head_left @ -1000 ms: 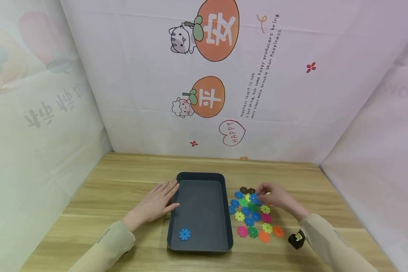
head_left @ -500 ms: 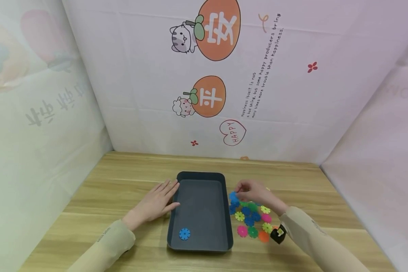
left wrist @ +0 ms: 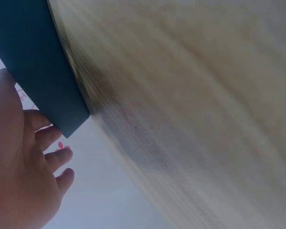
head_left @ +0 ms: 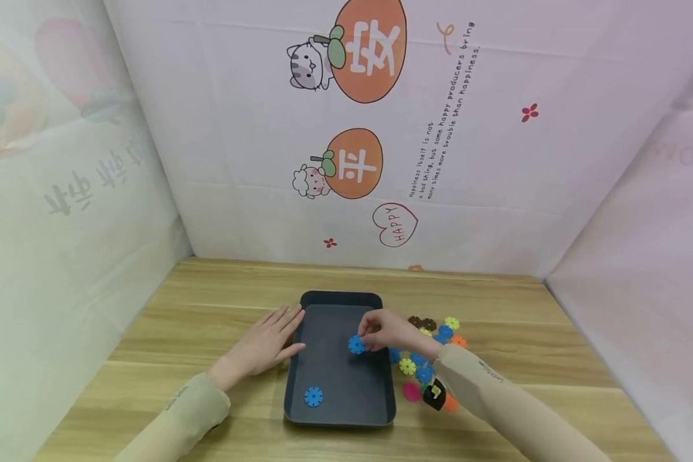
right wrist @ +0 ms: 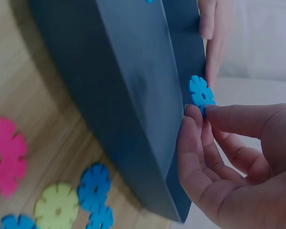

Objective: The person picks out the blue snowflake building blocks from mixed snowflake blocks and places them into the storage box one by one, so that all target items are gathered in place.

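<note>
Over the dark grey tray, my right hand pinches a blue notched disc between thumb and fingertips. The right wrist view shows that blue disc held above the tray, not touching its floor. Another blue disc lies flat in the tray's near left corner. My left hand rests with straight fingers on the tray's left rim. In the left wrist view, the left hand's fingers lie against the tray's outer wall.
To the tray's right lie several loose notched discs, among them a yellow disc, a pink disc and a brown disc. The right forearm covers part of them. Printed cloth walls enclose the wooden table.
My right hand has moved left from the loose discs to above the tray, carrying a blue disc. My left hand has stayed at the tray's left rim.
</note>
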The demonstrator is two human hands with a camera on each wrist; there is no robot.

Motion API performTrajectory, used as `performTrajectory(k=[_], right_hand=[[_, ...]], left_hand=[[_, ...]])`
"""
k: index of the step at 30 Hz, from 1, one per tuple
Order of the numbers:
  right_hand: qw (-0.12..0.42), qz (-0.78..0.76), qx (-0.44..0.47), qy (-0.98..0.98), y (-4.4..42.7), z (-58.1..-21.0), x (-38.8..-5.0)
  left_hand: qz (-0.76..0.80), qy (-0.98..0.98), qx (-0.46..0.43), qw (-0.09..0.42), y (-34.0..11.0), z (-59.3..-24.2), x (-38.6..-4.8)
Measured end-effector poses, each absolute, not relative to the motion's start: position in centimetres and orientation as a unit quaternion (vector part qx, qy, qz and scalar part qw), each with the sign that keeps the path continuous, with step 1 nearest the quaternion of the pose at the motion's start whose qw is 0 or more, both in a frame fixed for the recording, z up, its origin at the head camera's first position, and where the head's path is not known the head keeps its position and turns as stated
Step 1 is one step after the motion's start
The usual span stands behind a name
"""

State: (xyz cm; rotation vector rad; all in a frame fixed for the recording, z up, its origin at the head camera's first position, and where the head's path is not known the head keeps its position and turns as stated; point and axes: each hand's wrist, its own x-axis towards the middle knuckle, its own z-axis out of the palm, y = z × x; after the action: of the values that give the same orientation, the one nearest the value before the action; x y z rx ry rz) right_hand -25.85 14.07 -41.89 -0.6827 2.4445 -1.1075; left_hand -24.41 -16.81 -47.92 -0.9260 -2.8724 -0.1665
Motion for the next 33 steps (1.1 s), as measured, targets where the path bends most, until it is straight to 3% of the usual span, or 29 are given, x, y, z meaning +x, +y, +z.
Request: performTrajectory(k=[16,33], right_hand=[[0.217,-0.371,-0.242,0.87,9.0,-43.2,-25.1],[0.235,-0.373,-0.254,0.861,6.8,-44.1,-24.0]], left_hand=[[-0.037,-0.95,-0.304,0.066,-16.7,-47.9,-24.4],[-0.031,-0.952,-0.301,0.051,-16.7,-47.4,-24.4]])
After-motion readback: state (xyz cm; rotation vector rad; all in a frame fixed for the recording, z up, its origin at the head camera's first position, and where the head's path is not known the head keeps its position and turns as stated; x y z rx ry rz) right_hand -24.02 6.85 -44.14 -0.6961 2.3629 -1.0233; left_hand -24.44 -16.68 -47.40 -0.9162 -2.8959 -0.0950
